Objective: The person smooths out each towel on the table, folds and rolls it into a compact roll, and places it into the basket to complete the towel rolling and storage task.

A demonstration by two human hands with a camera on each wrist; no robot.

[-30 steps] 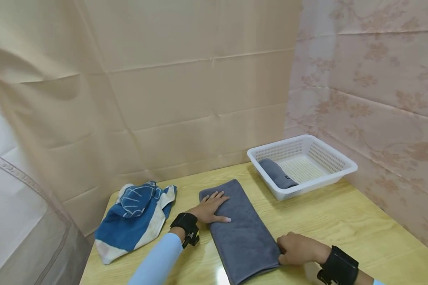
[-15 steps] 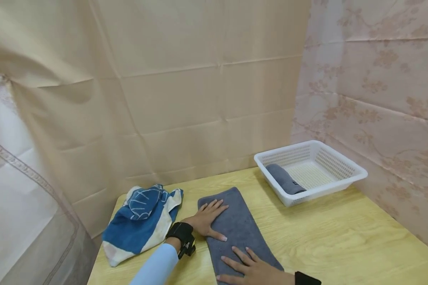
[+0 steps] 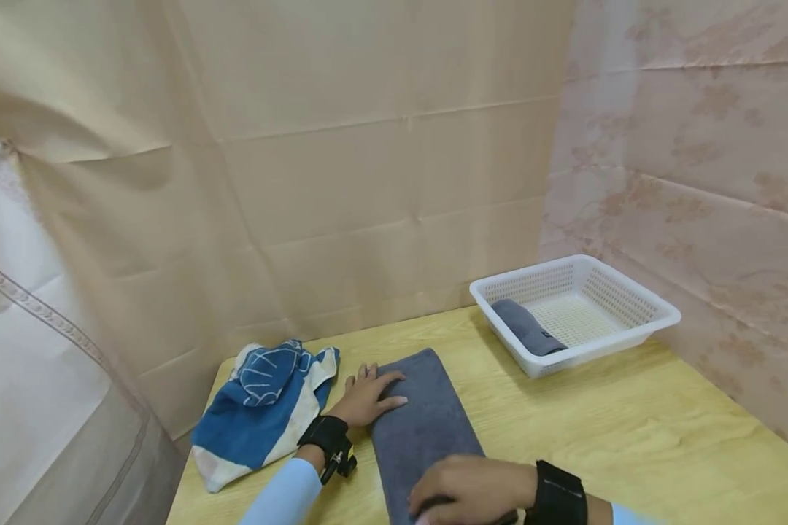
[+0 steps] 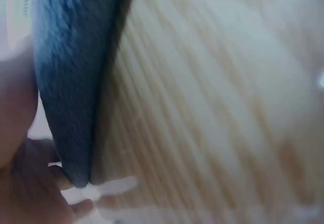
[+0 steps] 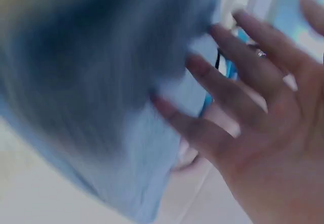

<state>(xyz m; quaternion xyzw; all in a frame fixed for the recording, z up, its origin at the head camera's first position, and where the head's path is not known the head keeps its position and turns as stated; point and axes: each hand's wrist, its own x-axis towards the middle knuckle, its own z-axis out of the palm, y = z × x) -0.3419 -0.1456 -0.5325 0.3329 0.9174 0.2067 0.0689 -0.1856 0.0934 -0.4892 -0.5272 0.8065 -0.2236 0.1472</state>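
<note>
A folded dark grey towel [image 3: 423, 423] lies lengthwise on the wooden table. My left hand [image 3: 364, 399] rests at its far left edge, thumb and fingers reaching onto the cloth. In the left wrist view, the towel's side [image 4: 76, 72] runs down toward the fingers at its far end. Over the near part of the towel is my right hand [image 3: 476, 485], fingers loosely bent and the near end partly covered. Seen from the right wrist, that hand [image 5: 273, 117] has its fingers spread beside the blurred grey cloth [image 5: 96, 87], gripping nothing.
At the back right stands a white plastic basket [image 3: 630, 332] with a rolled grey towel [image 3: 525, 327] along its left side. A crumpled blue and white towel [image 3: 256, 415] lies on the left of the table. Beige curtain [image 3: 341, 182] hangs behind.
My right hand has left the towel's near right corner, spread flat on the cloth, then moved nearer with its fingers bent. The left hand has shifted slightly toward the towel's left edge.
</note>
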